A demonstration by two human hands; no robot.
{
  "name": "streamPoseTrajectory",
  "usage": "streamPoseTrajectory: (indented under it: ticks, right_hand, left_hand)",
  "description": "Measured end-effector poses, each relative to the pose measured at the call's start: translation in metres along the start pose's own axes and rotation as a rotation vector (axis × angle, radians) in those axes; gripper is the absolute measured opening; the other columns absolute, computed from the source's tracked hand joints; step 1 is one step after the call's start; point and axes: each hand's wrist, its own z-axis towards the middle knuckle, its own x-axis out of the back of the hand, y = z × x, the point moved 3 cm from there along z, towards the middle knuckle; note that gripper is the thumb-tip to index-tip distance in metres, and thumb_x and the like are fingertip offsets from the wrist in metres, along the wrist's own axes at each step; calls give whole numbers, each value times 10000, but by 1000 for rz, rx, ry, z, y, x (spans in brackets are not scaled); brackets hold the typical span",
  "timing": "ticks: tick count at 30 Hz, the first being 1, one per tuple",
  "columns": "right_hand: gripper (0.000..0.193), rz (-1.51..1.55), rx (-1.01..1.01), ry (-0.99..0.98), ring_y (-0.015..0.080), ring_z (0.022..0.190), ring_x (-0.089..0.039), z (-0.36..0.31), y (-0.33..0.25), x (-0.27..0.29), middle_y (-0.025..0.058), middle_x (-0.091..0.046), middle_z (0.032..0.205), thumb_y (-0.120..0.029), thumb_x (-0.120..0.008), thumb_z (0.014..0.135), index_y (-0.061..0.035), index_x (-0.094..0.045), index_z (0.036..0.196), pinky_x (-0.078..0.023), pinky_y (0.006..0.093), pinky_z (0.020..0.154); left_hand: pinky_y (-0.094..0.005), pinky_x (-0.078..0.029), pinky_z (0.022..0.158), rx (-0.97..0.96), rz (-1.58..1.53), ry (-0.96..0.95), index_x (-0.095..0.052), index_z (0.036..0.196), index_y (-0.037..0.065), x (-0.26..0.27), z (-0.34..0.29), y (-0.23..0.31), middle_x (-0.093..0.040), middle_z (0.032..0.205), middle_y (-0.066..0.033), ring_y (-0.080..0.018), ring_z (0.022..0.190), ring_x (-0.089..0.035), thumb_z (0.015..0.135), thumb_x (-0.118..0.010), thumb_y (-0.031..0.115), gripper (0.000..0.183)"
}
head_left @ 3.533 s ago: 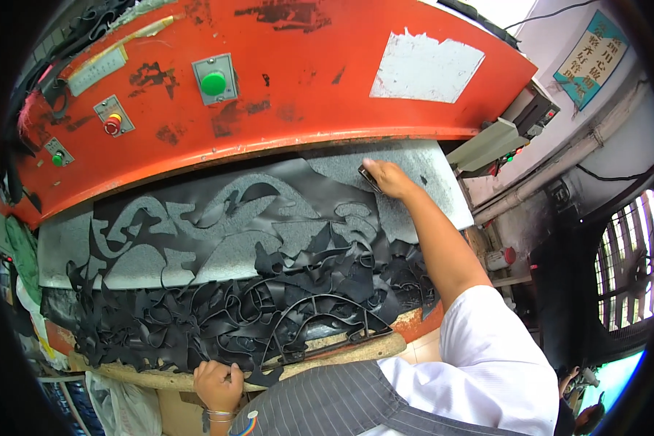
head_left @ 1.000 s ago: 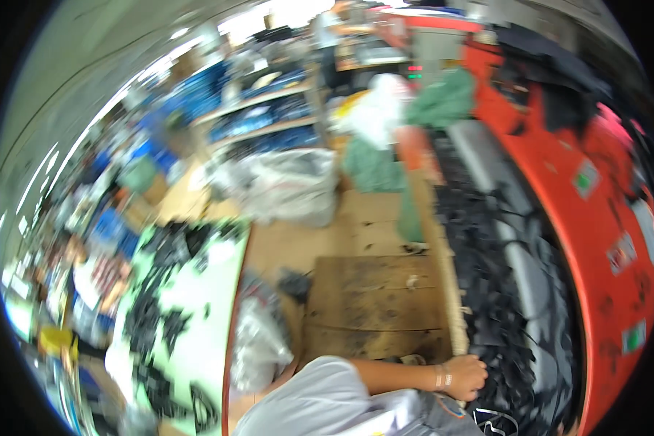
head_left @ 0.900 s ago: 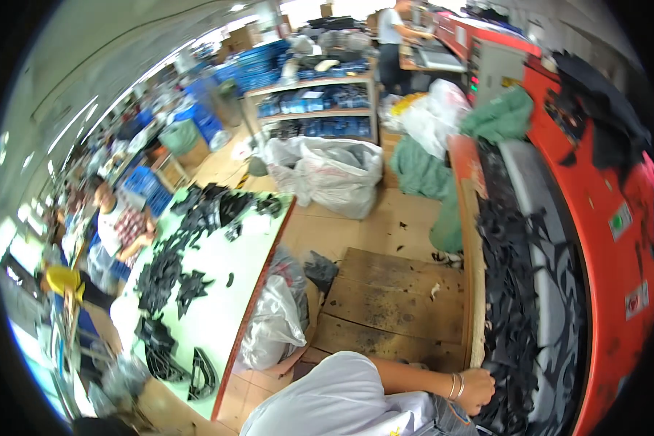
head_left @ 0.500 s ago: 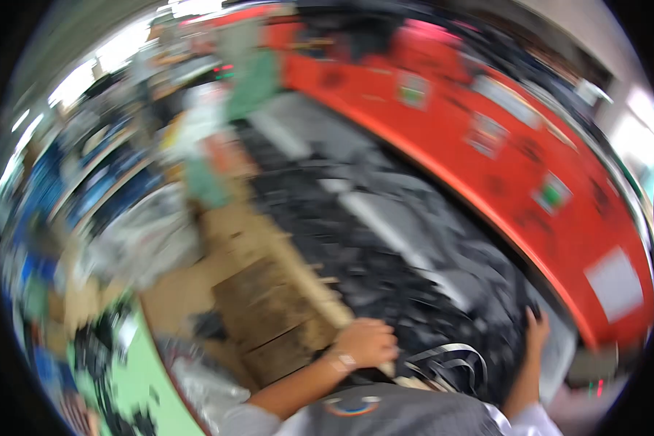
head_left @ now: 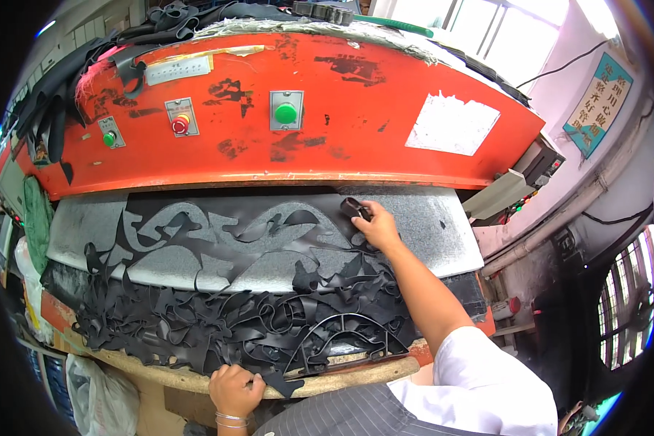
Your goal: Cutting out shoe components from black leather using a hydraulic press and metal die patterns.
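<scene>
My right hand (head_left: pixel 377 227) reaches over the grey cutting board (head_left: pixel 432 232) and grips a small dark hollow piece (head_left: pixel 355 208), perhaps a small cutting die; its kind is unclear. Beside it lies a black leather-like sheet (head_left: pixel 261 208) with curved cut-outs that show the board. My left hand (head_left: pixel 236 391) is closed over the wooden rail (head_left: pixel 152 370) along the near edge, next to a dark scrap (head_left: pixel 283 384). Between the hands, a black arched frame (head_left: pixel 350 320), like a cutting die, rests on the heap of black offcuts (head_left: pixel 189 320).
A red machine beam (head_left: pixel 356 152) spans the far side, carrying a large green button (head_left: pixel 285 113) and a red button (head_left: pixel 181 124). Black material strips (head_left: pixel 51 109) hang at its left end. A clear plastic bag (head_left: pixel 98 400) sits at the lower left.
My view has swung right to face the red machine squarely. My right hand has moved onto the board and now shows a small dark piece in it; my left hand stays on the rail.
</scene>
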Motion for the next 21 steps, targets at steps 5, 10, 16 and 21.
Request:
streamPoseTrajectory:
  ticks: [5, 10, 16, 21]
  right_hand:
    - [576, -339, 377, -88, 318, 1094, -547, -5, -1, -3, 169, -620, 1146, -283, -783, 739, -117, -599, 1259, -418, 415, 969]
    - [594, -307, 249, -178, 351, 1112, -502, 0, 11, 6, 140, -576, 1199, -292, -784, 743, -272, -592, 1304, -405, 421, 976]
    - [574, -273, 302, -188, 340, 1103, -510, 4, 6, 2, 132, -587, 1162, -288, -786, 742, -250, -604, 1286, -406, 418, 971]
    - [717, -494, 312, -172, 329, 1108, -534, -2, -9, 16, 138, -625, 1151, -377, -817, 680, -170, -563, 1317, -397, 436, 950]
  left_hand:
    - [-368, -389, 569, 47, -37, -35, -578, 533, 115, 7, 1, -1, -517, 605, -17, -241, 614, -524, 606, -715, 211, 183]
    - [-369, -403, 572, 26, -35, -98, -598, 554, 111, 13, 10, -1, -539, 617, -16, -241, 625, -541, 625, -727, 224, 185]
    - [-380, -464, 623, 78, -317, -353, -661, 653, 100, 36, 26, -18, -629, 708, -43, -256, 699, -602, 737, -713, 220, 155]
    - [-296, -506, 664, 421, -490, -207, -708, 792, 16, 98, 118, -92, -699, 792, -115, -193, 719, -656, 811, -680, 132, 122]
